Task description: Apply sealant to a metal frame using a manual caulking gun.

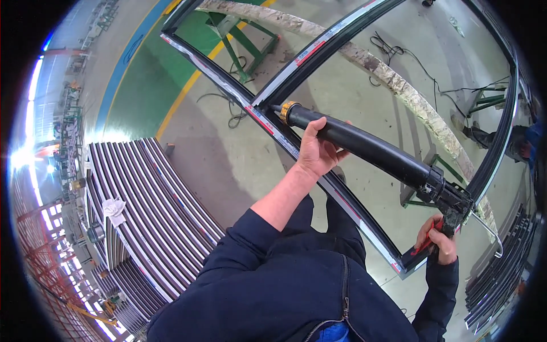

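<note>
A long black caulking gun (376, 151) lies slantwise across the window frame (342, 196), in front of my body. Its orange-yellow front collar (289, 112) and dark nozzle point into the corner where the crossbar (305, 57) meets the near rail. My left hand (318, 151) cradles the barrel from below, thumb along its near side, other fingers partly hidden behind it. At the back end my right hand (441, 242) is closed round the handle by the red trigger (426, 242). A bent metal rod (494, 233) sticks out behind the gun.
Dark and silver profiles (151, 211) are stacked at left, with a white crumpled cloth (114, 211) on top. A pale, flaky-coated beam (410, 91) and green stands (245, 51) are under the frame. Cables (393, 48) lie on the floor. Another person (518, 142) is at far right.
</note>
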### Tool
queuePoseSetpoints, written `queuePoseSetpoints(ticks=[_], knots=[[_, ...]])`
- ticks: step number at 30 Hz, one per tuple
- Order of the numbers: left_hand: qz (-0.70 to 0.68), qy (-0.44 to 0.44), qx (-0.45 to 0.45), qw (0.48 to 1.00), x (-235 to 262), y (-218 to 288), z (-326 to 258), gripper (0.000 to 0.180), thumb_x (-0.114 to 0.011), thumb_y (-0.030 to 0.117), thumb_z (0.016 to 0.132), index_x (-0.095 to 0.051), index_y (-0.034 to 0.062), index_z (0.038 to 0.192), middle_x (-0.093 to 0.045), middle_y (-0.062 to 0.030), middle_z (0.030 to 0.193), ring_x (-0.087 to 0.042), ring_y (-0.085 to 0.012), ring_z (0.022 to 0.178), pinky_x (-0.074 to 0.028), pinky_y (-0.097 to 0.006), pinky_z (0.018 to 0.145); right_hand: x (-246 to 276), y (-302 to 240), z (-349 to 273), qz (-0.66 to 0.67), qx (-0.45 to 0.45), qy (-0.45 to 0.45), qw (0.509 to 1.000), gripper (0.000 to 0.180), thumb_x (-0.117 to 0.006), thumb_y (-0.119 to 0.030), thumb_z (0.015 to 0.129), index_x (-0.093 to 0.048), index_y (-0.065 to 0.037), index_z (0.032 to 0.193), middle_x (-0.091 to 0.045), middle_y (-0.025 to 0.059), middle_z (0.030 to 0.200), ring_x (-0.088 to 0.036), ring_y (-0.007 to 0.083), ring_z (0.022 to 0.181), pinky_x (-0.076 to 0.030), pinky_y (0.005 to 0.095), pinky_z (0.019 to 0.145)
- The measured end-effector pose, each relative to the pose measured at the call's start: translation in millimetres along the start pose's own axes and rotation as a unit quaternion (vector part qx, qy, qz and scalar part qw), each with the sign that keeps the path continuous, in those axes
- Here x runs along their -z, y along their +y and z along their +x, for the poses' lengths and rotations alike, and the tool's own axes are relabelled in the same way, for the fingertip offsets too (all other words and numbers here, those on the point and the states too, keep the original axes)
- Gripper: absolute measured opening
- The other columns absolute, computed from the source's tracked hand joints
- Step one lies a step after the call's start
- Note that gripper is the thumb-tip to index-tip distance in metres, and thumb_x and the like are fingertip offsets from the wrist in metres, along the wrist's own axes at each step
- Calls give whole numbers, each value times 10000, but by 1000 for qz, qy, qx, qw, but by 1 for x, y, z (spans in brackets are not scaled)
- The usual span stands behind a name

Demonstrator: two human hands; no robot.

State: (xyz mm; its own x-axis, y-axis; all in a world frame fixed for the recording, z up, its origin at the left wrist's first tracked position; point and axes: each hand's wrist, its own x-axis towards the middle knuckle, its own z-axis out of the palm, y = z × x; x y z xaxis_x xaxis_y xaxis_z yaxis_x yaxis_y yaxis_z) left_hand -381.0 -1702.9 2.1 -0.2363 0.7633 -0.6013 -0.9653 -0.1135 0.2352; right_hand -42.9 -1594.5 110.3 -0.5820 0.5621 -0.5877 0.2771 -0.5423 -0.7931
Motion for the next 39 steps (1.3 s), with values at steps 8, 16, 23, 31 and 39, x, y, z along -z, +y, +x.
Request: queuePoseSetpoints(ticks=[8,16,23,31,39], knots=[[-60,-77,-16,995,-3,6,-7,508,-677,464,776,-621,56,1073,-678,-75,1068,-656,-206,924,-520,-393,872,-28,-62,-14,-67,14,19,997,275,-537,-60,708,-483,-3,972,-554,151,678,-586,255,545,-514,353,506],[-148,-94,-55,983,-16,20,-10,392,-694,465,768,-626,105,904,-669,-5,836,-632,-142,730,-565,-357,787,-86,-158,-31,-105,9,31,994,342,-638,-108,752,-504,28,1036,-588,167,803,-615,285,597,-543,401,519],[-229,-115,-68,964,-27,35,-18,375,-710,447,765,-636,95,871,-669,-27,827,-628,-160,700,-584,-383,798,-135,-201,-34,-283,74,-12,956,307,-605,-237,854,-512,29,977,-528,87,521,-532,179,390,-439,262,366],[-289,-125,-89,945,-25,38,-24,414,-740,435,751,-629,75,922,-676,-51,879,-657,-194,809,-598,-379,784,-157,-198,-41,-30,108,-33,993,698,-194,-618,968,-468,21,920,-391,53,449,-373,163,246,-343,268,245],[-304,-128,-120,936,-33,31,-29,436,-756,428,743,-619,71,953,-673,-64,935,-660,-222,834,-595,-366,782,-161,-212,-48,-33,116,-40,992,621,-254,-532,995,-502,37,1017,-414,36,518,-363,132,276,-328,248,269]])
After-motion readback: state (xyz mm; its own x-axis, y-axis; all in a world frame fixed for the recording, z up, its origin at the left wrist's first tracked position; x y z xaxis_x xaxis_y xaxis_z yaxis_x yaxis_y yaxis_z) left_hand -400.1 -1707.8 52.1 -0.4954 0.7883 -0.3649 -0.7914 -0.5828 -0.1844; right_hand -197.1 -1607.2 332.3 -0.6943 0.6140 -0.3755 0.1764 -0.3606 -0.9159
